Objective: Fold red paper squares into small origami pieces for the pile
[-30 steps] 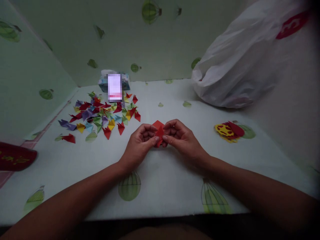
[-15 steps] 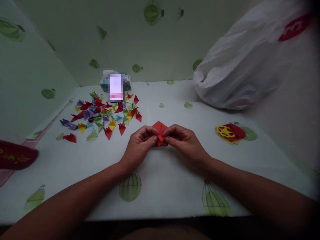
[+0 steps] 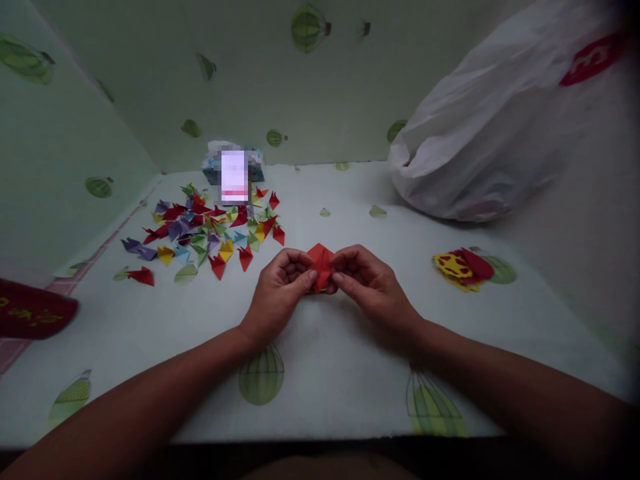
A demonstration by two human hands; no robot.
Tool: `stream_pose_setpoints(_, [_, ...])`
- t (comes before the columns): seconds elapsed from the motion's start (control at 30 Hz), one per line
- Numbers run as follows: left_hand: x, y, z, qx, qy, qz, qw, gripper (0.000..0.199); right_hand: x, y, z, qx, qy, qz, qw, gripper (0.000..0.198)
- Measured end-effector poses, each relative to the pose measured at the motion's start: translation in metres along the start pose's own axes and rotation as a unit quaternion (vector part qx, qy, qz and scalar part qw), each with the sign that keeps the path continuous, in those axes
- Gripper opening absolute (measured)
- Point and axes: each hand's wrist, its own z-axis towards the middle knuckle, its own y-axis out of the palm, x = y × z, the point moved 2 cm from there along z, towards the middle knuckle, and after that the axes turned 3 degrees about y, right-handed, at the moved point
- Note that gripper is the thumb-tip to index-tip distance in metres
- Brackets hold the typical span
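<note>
A small folded red paper (image 3: 321,261) is held between my two hands, just above the middle of the table. My left hand (image 3: 286,283) pinches its left edge between thumb and curled fingers. On the other side my right hand (image 3: 367,280) grips the right edge in the same way. The paper's top corner points away from me, and a crease runs down its middle; the fingers cover its side edges. Several folded paper pieces (image 3: 200,233) in red, yellow, green, blue and purple lie in a loose pile beyond my left hand.
A phone with a lit screen (image 3: 234,175) leans against a tissue box (image 3: 256,165) behind the pile. A white plastic bag (image 3: 465,147) stands at the back right. Yellow and red paper cut-outs (image 3: 455,265) lie right of my hands. A dark red object (image 3: 37,310) juts in at left.
Both hands stay at nearly the same place on the red paper. The fingers have parted slightly, so more of the paper's middle shows. The whole view has shifted a little.
</note>
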Motion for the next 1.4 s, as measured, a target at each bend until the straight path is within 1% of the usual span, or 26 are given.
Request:
stream_pose_setpoints(0.1, [0.001, 0.0002, -0.0001, 0.01, 0.014, 0.017, 1.0, 0.022, 0.0024, 0.0001, 0.0005, 0.023, 0.039, 0.05, 0.998, 0.015])
stream_pose_setpoints(0.2, [0.0, 0.0002, -0.0003, 0.0, 0.015, 0.019, 1.0, 0.022, 0.0054, 0.0009, 0.0012, -0.002, 0.085, 0.06, 0.995, 0.017])
stream_pose_setpoints(0.27, [-0.0013, 0.0001, -0.0004, -0.006, 0.006, 0.011, 1.0, 0.025, 0.0061, 0.0013, 0.0014, -0.02, 0.101, 0.06, 0.993, 0.018])
stream_pose_setpoints(0.37, [-0.0033, 0.0013, -0.0011, -0.018, -0.026, -0.002, 1.0, 0.028, 0.0055, 0.0009, 0.0013, -0.009, 0.097, 0.052, 0.994, 0.02])
stream_pose_setpoints(0.47, [-0.004, 0.0051, -0.0028, -0.048, -0.056, 0.005, 0.997, 0.023, 0.0054, 0.0015, 0.0004, 0.004, 0.087, 0.049, 0.995, 0.021])
stream_pose_setpoints(0.57, [-0.0031, 0.0079, -0.0045, -0.073, -0.058, 0.036, 0.995, 0.022, 0.006, 0.0033, -0.0006, 0.002, 0.084, 0.051, 0.995, 0.022])
stream_pose_setpoints(0.7, [-0.0019, 0.0062, -0.005, -0.081, -0.06, 0.079, 0.992, 0.023, 0.0047, 0.0043, -0.001, -0.006, 0.091, 0.043, 0.995, 0.023])
stream_pose_setpoints(0.8, [-0.0015, 0.0054, -0.0046, -0.117, -0.074, 0.087, 0.986, 0.023, 0.0037, 0.0023, 0.0001, -0.002, 0.104, 0.029, 0.994, 0.023])
stream_pose_setpoints(0.87, [-0.0015, 0.0062, -0.0044, -0.151, -0.089, 0.086, 0.981, 0.022, 0.0043, 0.0008, 0.0011, -0.01, 0.112, 0.018, 0.993, 0.025])
stream_pose_setpoints(0.93, [-0.0016, 0.0071, -0.004, -0.169, -0.099, 0.084, 0.977, 0.021, 0.0053, -0.0002, 0.0016, -0.016, 0.112, 0.006, 0.994, 0.029])
stream_pose_setpoints(1.07, [-0.0023, 0.0075, -0.003, -0.154, -0.108, 0.087, 0.978, 0.025, 0.0056, -0.001, 0.0007, 0.01, 0.091, -0.02, 0.996, 0.03])
stream_pose_setpoints(1.17, [-0.0027, 0.007, -0.0027, -0.151, -0.106, 0.095, 0.978, 0.027, 0.0037, 0.0, -0.0006, 0.009, 0.079, -0.032, 0.996, 0.032])
stream_pose_setpoints(1.3, [-0.0015, 0.005, -0.0014, -0.153, -0.091, 0.098, 0.979, 0.026, 0.002, 0.0002, -0.0007, 0.01, 0.079, -0.013, 0.997, 0.033])
stream_pose_setpoints(1.4, [-0.001, 0.003, 0.0003, -0.142, -0.089, 0.096, 0.981, 0.027, 0.0022, -0.0008, 0.0007, 0.013, 0.083, -0.004, 0.997, 0.033])
